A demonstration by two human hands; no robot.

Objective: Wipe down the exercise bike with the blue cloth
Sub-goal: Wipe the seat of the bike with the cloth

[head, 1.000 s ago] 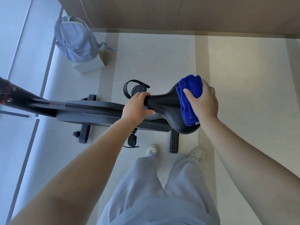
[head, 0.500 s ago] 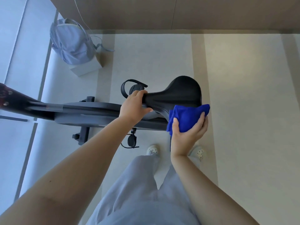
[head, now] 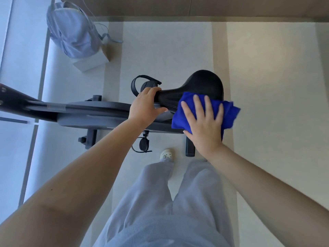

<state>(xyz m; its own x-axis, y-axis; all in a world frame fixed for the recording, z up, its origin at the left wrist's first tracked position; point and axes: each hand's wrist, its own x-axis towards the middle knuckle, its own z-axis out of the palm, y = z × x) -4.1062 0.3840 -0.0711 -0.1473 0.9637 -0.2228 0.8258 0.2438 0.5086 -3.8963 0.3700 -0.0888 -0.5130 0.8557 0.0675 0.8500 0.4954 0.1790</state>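
1. Exercise bike (head: pixel 89 111): dark frame running from 9 o'clock toward centre, with the black saddle (head: pixel 203 82) at its 3 o'clock end.
2. Left grip (head: pixel 145 106): fingers curled round the saddle nose at the saddle's 9 o'clock end. It has not moved over the last second and is probably steadying the seat.
3. Right grip (head: pixel 204 123): fingers straight and spread, palm flat on the blue cloth (head: pixel 230 113), pressing rather than pinching. Half a second ago it cupped the cloth against the saddle's near edge. A second ago it was curled over the cloth on the wide rear part of the saddle.
4. Blue cloth: now pressed onto the saddle's 5 o'clock flank, with one corner overhanging toward 3 o'clock.
5. Reading: the wipe has moved from the saddle's rear to its near edge and now its near side. The seat looks largely covered. The frame and the pedal (head: pixel 147 83) appear still to be wiped, so the task is probably in its early part.
6. Backpack (head: pixel 71 31): resting on a white box (head: pixel 90 64) at 10 o'clock, well apart from the bike.
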